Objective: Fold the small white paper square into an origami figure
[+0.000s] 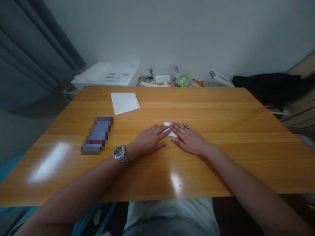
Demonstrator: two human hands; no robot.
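Head view: fingers (179,128) over paper (173,134), sheet (125,103) beyond.

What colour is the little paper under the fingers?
The paper is white, as the head view shows.

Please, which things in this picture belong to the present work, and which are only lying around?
Belong to the work:
- small white paper
- left hand
- right hand

Apparently lying about:
- loose sheet with perforated edge
- pixelated phone-like object
- green booklet

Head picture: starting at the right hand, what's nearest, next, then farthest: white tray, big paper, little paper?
1. Little paper: partly under the right hand.
2. Big paper: on the table, back left.
3. White tray: beyond the table's back edge, left.
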